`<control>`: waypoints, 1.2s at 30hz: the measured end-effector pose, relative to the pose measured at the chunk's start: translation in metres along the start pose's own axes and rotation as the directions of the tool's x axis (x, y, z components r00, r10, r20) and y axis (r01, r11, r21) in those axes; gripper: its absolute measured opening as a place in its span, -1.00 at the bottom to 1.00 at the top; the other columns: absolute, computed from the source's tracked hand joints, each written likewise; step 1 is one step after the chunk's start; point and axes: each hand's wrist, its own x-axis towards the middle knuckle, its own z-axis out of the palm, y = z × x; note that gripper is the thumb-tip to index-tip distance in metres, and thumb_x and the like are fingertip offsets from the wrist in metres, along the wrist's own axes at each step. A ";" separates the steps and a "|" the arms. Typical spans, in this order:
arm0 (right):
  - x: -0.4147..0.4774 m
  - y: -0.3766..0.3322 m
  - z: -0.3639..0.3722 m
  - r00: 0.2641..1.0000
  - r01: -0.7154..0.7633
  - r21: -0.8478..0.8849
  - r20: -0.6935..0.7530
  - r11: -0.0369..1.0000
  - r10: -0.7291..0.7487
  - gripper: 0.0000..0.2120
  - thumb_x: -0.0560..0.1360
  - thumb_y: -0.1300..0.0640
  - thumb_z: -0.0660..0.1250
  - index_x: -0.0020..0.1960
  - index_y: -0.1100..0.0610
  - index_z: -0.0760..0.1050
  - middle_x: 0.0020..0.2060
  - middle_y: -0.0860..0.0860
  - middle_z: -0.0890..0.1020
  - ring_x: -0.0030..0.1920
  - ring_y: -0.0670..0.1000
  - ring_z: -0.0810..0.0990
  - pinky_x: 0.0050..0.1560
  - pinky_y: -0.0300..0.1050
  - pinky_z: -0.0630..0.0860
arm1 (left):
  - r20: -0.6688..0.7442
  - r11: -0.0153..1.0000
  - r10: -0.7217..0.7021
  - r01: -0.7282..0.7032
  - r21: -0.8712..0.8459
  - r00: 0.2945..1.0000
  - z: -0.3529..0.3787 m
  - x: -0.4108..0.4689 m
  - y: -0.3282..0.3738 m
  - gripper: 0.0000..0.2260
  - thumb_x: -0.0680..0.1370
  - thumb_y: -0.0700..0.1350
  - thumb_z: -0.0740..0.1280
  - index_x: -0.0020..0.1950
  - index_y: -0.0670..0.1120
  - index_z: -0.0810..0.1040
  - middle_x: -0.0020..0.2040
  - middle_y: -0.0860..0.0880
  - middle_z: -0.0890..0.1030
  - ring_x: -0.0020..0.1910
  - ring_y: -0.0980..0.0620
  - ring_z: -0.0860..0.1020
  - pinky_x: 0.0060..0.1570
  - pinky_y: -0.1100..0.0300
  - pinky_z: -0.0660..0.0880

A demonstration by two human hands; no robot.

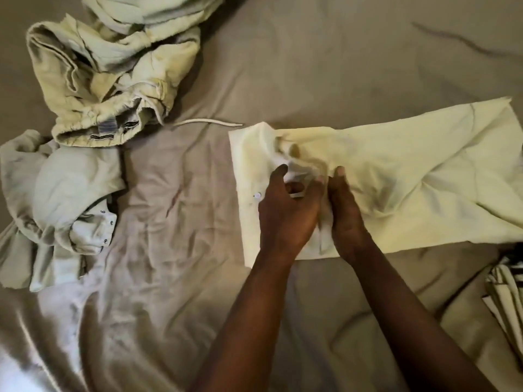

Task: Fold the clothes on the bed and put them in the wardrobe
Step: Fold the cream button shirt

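A pale yellow garment [396,165] lies folded into a long strip across the right of the bed, with a white button near its left end. Both hands work at a bunched fold in its left part. My left hand [285,213] pinches the cloth between thumb and curled fingers. My right hand [346,210] lies close beside it, fingers tucked into the same fold. A crumpled yellow-green garment with a drawstring [107,80] sits at the upper left. A crumpled pale green garment with snaps [62,199] lies at the left edge.
The bed is covered by a wrinkled beige sheet [175,250]. A folded pale cloth with dark stripes [506,295] lies at the right edge. A loose white drawstring end [209,121] trails over the sheet between the pile and the yellow garment.
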 end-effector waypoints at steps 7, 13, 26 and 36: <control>0.018 0.004 0.009 0.971 -0.108 -0.446 -0.240 0.888 -0.003 -0.93 0.57 0.12 0.41 0.05 0.01 0.64 -0.12 -0.06 0.71 -0.12 -0.05 0.67 -0.04 -0.06 0.60 | -0.452 0.990 0.103 -0.048 0.133 0.886 -0.040 0.038 -0.050 -0.61 0.49 0.15 0.44 0.27 0.07 0.58 0.16 0.02 0.60 0.10 0.02 0.60 0.19 0.00 0.55; 0.010 0.017 0.030 0.894 -0.050 -0.695 -0.351 0.718 -0.278 -0.80 0.64 0.06 0.28 0.21 0.09 0.56 0.01 0.01 0.68 0.02 0.10 0.64 -0.02 -0.11 0.49 | -0.317 0.974 0.091 -0.019 0.225 0.944 -0.051 0.067 -0.078 -0.28 0.40 0.25 0.56 0.44 0.00 0.40 0.30 -0.02 0.53 0.23 -0.05 0.57 0.20 -0.06 0.56; 0.053 0.021 0.035 0.858 0.170 -0.985 0.143 0.011 -0.493 -0.37 0.67 -0.21 -0.03 0.64 0.07 0.23 0.65 0.11 0.17 0.66 0.24 0.00 0.56 0.38 0.03 | -0.375 0.958 0.059 0.053 0.281 0.925 -0.031 0.061 -0.084 -0.32 0.48 0.37 0.36 0.51 0.14 0.27 0.40 -0.03 0.36 0.36 -0.15 0.41 0.28 -0.18 0.42; 0.057 0.044 0.026 0.814 0.339 -0.917 0.397 -0.208 -0.424 -0.38 0.69 -0.21 -0.04 0.68 0.03 0.09 0.68 0.07 0.06 0.68 0.12 -0.06 0.60 0.26 -0.01 | -0.215 0.996 -0.056 0.070 0.060 0.975 -0.061 0.085 -0.073 -0.43 0.39 0.26 0.57 0.28 0.02 0.56 0.11 0.07 0.66 0.11 0.01 0.64 0.21 -0.01 0.59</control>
